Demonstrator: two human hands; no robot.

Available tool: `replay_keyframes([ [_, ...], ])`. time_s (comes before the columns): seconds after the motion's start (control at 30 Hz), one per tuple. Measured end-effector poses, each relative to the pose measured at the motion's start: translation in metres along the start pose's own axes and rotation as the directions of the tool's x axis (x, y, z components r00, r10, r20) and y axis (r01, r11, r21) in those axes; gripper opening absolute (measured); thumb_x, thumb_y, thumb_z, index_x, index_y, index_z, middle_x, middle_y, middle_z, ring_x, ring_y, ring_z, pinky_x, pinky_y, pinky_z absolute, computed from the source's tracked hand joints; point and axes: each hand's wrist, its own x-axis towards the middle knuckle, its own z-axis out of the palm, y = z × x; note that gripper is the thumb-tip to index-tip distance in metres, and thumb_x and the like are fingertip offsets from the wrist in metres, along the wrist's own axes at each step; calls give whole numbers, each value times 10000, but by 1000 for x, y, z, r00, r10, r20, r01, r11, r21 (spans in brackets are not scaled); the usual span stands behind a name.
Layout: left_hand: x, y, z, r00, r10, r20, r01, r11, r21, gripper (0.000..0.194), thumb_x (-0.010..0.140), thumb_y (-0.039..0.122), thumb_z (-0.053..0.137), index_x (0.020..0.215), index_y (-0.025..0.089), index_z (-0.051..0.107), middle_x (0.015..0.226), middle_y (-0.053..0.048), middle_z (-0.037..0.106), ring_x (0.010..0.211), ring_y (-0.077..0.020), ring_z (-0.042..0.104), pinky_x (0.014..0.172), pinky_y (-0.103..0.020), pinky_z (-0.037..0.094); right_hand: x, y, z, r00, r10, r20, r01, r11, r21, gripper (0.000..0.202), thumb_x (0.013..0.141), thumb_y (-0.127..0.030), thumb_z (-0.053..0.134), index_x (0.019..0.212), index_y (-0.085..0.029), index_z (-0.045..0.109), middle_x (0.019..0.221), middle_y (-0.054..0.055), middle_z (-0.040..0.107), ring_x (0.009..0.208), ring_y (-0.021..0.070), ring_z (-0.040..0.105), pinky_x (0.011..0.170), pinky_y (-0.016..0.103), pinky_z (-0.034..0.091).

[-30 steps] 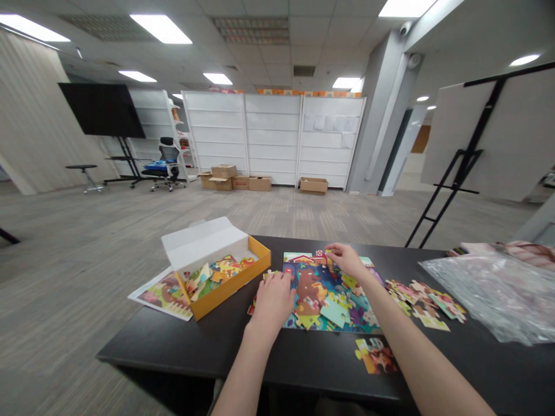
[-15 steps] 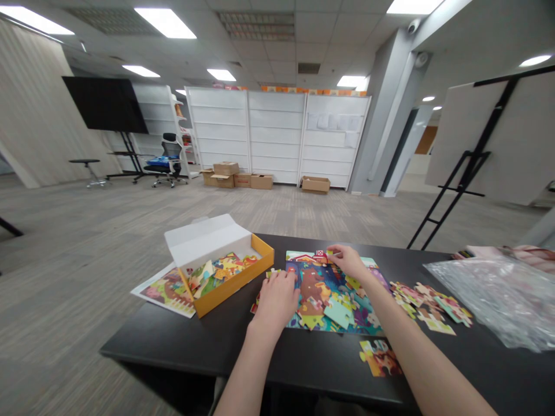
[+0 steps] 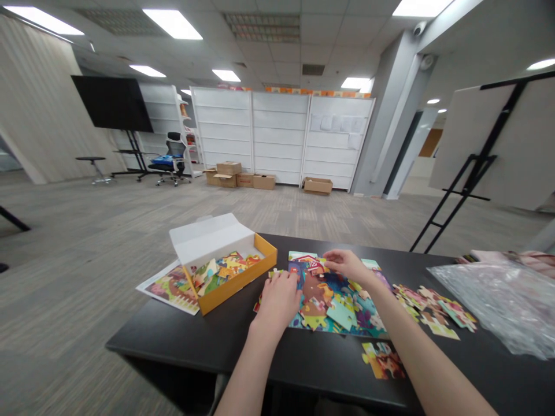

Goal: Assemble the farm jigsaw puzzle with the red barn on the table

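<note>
A colourful puzzle picture [image 3: 314, 289] lies on the black table, with loose pieces scattered over it. Near its top edge, my right hand [image 3: 347, 264] pinches a puzzle piece with a red barn [image 3: 314, 264], which lies over the upper left part of the picture. My left hand [image 3: 280, 294] rests palm down at the picture's left edge, fingers slightly bent and apart, covering some pieces. A pale green piece [image 3: 341, 314] lies low on the picture, right of my left hand.
An open yellow box [image 3: 238, 283] of pieces stands at the left on a printed sheet [image 3: 167, 289]. Loose pieces [image 3: 433, 306] and a clear plastic bag [image 3: 503, 300] lie at the right. A joined piece group [image 3: 384, 359] lies near the front edge.
The barn piece in my right hand has moved slightly left and down and turned. My left hand has stayed about where it was. The view has shifted a little.
</note>
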Motion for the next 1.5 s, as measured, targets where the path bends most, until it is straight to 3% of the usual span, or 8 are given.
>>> replay_keyframes([
  [0.2,1,-1,2,1000,11,-17,-11,1000,-7,274,918,267,540,1163,200,642,1183,-98,670,1158,-289,585,961,-430,483,-6,-10,7,999,16,32,-9,975,-224,261,811,-348,705,993,-168,752,920,88,783,832,228,736,747,304,565],
  [0.4,0,-2,4,999,23,-23,-23,1000,-6,274,915,272,542,1157,195,643,1177,-104,667,1158,-299,583,962,-449,484,-11,-25,9,999,22,46,-4,939,-343,519,713,-452,802,1144,-170,743,889,74,775,763,217,711,701,286,524],
  [0.73,1,0,3,1000,17,-9,-17,1000,-1,274,916,271,534,1159,201,639,1182,-108,663,1165,-300,578,970,-455,475,-14,-35,16,990,-94,101,133,838,-529,532,785,-473,745,1228,-180,726,1002,109,730,828,222,663,750,291,478],
  [1.0,-3,-1,-1,1000,21,8,-21,1000,-6,293,914,275,533,1175,194,638,1199,-109,661,1162,-301,581,963,-446,480,-16,-26,-1,995,-24,99,79,793,-604,496,768,-505,753,1131,-167,756,972,114,737,828,240,670,732,292,475],
  [1.17,-3,-3,-1,1000,25,5,-25,1000,-9,307,915,278,529,1194,200,632,1209,-105,657,1170,-298,575,976,-443,474,-18,-21,-7,993,-45,108,104,762,-639,470,785,-517,724,1087,-159,762,918,111,719,804,242,663,725,301,473],
  [1.5,-4,-1,-3,1000,20,20,-20,1000,-18,281,917,269,521,1165,193,629,1208,-111,656,1180,-299,573,980,-437,468,-22,-23,-7,990,-59,125,121,810,-574,517,771,-475,733,1189,-173,710,1041,114,723,892,253,673,796,325,501],
])
